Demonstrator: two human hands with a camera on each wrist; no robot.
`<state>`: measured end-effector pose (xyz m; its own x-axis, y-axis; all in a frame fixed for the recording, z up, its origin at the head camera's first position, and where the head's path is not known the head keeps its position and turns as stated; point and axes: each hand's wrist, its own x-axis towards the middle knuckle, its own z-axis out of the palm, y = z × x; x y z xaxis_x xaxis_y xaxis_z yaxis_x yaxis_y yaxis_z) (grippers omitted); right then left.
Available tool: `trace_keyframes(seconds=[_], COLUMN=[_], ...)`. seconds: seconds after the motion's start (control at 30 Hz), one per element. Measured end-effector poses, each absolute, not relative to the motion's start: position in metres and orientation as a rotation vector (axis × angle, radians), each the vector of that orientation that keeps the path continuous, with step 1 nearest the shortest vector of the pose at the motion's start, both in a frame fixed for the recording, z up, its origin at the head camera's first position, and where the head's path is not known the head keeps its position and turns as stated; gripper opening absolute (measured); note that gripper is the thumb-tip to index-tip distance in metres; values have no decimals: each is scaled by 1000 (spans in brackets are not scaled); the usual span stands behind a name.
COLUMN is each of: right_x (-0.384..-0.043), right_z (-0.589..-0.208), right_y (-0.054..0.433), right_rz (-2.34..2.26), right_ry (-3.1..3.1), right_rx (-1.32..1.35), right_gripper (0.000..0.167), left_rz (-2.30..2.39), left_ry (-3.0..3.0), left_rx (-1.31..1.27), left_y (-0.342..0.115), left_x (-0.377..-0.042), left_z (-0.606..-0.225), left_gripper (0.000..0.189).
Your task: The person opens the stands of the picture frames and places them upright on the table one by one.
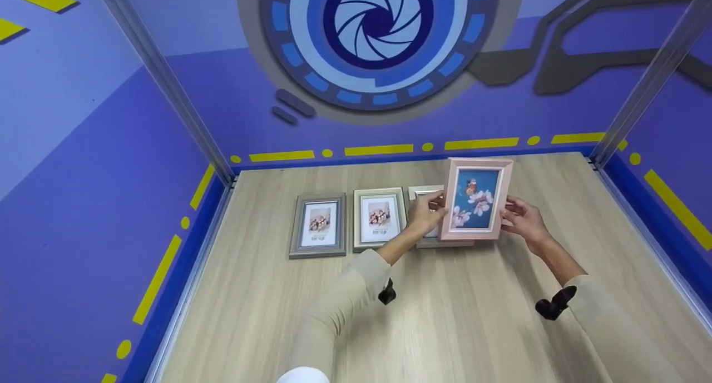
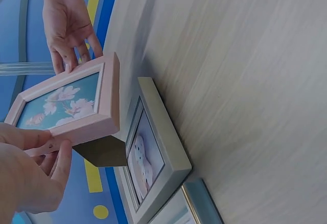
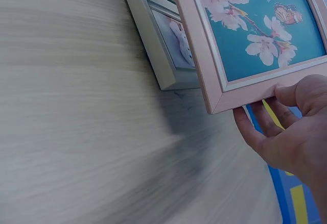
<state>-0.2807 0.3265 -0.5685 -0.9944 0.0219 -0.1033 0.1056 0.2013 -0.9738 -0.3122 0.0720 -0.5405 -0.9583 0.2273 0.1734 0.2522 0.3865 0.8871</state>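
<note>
Both hands hold up a pink picture frame (image 1: pixel 477 205) with pink blossoms and a butterfly on a blue ground. My left hand (image 1: pixel 425 213) pinches its left edge, thumb in front. On the opposite edge, my right hand (image 3: pixel 296 127) has its thumb at the front and fingers behind. Raised over the table and tilted, the pink frame partly covers a pale picture frame (image 2: pixel 163 142) lying below. A dark brown flap (image 2: pixel 102 150) shows behind the pink frame in the left wrist view.
Left of the hands, a grey picture frame (image 1: pixel 295 227) and a champagne-coloured picture frame (image 1: pixel 379 245) lie in a row with the pale one. The wooden table (image 1: pixel 250 305) is bounded by purple printed walls (image 1: pixel 206 105) with metal corner posts (image 1: pixel 167 88).
</note>
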Motion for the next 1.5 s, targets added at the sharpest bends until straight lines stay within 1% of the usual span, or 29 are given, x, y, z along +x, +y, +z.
trace_keyframes(seconds=[0.13, 0.27, 0.37, 0.47, 0.63, 0.8, 1.0, 1.3, 1.5], right_x=[-280, -279, -278, -277, -273, -273, -277, -280, -280], right_z=[-567, -566, -566, -565, -565, -567, -572, -588, -597], right_y=[332, 336, 340, 344, 355, 362, 367, 375, 379], right_rz=[-1988, -2050, -2069, -2073, -2052, -2030, -2088, -2028, -1998], right_ry=[2393, 2389, 2411, 2438, 2458, 2464, 2447, 2527, 2553], right_rx=[156, 208, 259, 324, 420, 568, 682, 847, 877], right_gripper=[52, 52, 53, 52, 52, 52, 52, 50, 51], left_rz=[-1698, -1809, -1889, -1934, -1879, -1846, -2018, -2053, -2137], left_ry=[-2552, -2481, -2433, -2413, -2460, -2590, -2595, -2701, -2721], left_rx=[-339, -198, -174, -241, -373, -329, -289, -308, -360], left_y=[85, 100, 110, 119, 136, 147, 158, 169, 170], left_x=[-319, -324, -327, -329, -330, -331, -332, -331, -330], left_z=[-542, -543, -544, -546, -552, -558, -561, -564, -569], left_gripper=[40, 34, 27, 27, 32, 46, 61, 66, 68])
